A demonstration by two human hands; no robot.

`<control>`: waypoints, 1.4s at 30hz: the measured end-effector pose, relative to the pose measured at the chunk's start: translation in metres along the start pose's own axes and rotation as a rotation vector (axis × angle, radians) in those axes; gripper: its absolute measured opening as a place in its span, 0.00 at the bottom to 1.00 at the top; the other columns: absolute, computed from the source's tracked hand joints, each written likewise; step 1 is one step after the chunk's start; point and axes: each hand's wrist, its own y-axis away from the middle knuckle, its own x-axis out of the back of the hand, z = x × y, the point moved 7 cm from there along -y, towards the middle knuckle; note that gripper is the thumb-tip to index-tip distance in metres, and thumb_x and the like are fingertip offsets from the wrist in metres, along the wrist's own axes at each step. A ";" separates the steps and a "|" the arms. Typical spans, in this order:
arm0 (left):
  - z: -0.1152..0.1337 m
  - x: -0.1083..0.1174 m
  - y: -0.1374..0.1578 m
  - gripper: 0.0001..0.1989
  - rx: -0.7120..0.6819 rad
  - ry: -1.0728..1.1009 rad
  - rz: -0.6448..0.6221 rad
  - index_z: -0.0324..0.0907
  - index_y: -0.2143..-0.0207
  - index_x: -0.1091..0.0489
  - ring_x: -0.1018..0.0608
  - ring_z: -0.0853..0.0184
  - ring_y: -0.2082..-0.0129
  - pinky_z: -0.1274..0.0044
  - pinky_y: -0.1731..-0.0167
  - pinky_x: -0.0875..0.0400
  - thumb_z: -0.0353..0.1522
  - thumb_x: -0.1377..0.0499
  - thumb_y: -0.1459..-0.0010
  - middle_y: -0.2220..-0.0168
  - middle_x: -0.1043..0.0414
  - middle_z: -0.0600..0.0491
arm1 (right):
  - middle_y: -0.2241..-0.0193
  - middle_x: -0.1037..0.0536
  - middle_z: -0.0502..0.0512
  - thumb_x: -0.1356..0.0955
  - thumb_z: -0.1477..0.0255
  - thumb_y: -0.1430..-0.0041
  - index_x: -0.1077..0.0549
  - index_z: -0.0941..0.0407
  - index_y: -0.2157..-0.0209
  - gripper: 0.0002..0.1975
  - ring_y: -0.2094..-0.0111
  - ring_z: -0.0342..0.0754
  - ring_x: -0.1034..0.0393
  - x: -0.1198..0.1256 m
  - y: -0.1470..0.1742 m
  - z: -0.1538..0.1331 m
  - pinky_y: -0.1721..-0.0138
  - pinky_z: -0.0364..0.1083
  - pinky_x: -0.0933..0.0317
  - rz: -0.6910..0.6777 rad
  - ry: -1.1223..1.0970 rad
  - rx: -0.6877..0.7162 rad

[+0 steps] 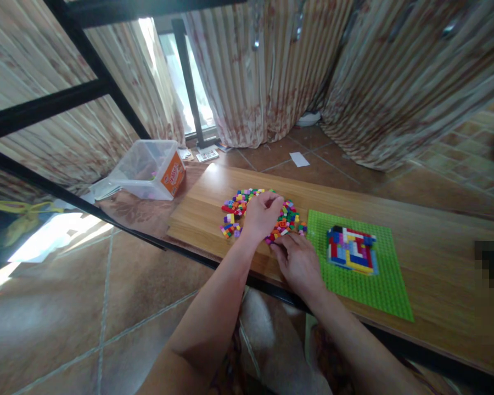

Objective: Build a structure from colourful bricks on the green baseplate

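Note:
A loose pile of small colourful toy bricks (288, 215) lies on the wooden table. Over the middle of the pile is my left hand (260, 215), its fingers curled into a pinch; whatever sits between the fingertips is too small to make out. My right hand (302, 263) rests at the pile's near edge, thumb and bent fingers close together by the bricks, their tips partly hidden. To its right, a green baseplate (387, 296) carries a low, roughly square build of red, blue, white and yellow bricks (351, 251).
The long wooden table (440, 258) has a dark frame along its near edge. Beyond its left end stands a clear plastic box (148, 186) with an orange label. Dark metal bars (57, 99) cross the upper left. Striped curtains (267, 71) hang behind, and papers (299, 159) lie on the tiled floor.

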 end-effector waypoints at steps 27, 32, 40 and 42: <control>0.005 -0.073 0.048 0.11 0.499 0.465 -0.615 0.35 0.72 0.27 0.30 0.77 0.80 0.83 0.77 0.38 0.34 0.32 0.54 0.79 0.31 0.56 | 0.66 0.19 0.55 0.33 0.62 0.41 0.22 0.55 0.63 0.12 0.65 0.48 0.26 0.079 0.014 0.073 0.62 0.49 0.31 0.247 -0.543 -0.311; -0.001 -0.069 0.039 0.05 0.473 0.437 -0.473 0.36 0.71 0.28 0.30 0.78 0.80 0.84 0.76 0.37 0.29 0.36 0.49 0.78 0.31 0.57 | 0.68 0.19 0.55 0.32 0.63 0.44 0.20 0.55 0.63 0.13 0.69 0.48 0.25 0.110 0.025 0.119 0.66 0.48 0.31 0.374 -0.427 -0.509; -0.004 -0.074 0.037 0.03 0.459 0.383 -0.439 0.35 0.72 0.30 0.31 0.79 0.82 0.84 0.79 0.39 0.24 0.41 0.46 0.80 0.32 0.58 | 0.66 0.19 0.54 0.35 0.66 0.42 0.20 0.53 0.65 0.11 0.65 0.50 0.25 0.120 0.027 0.123 0.61 0.49 0.33 0.270 -0.133 -0.359; -0.003 -0.075 0.038 0.04 0.444 0.373 -0.439 0.35 0.73 0.30 0.32 0.79 0.83 0.84 0.79 0.40 0.24 0.41 0.45 0.80 0.32 0.58 | 0.66 0.19 0.54 0.35 0.67 0.41 0.20 0.53 0.66 0.11 0.65 0.49 0.26 0.115 0.026 0.118 0.62 0.49 0.33 0.226 -0.104 -0.335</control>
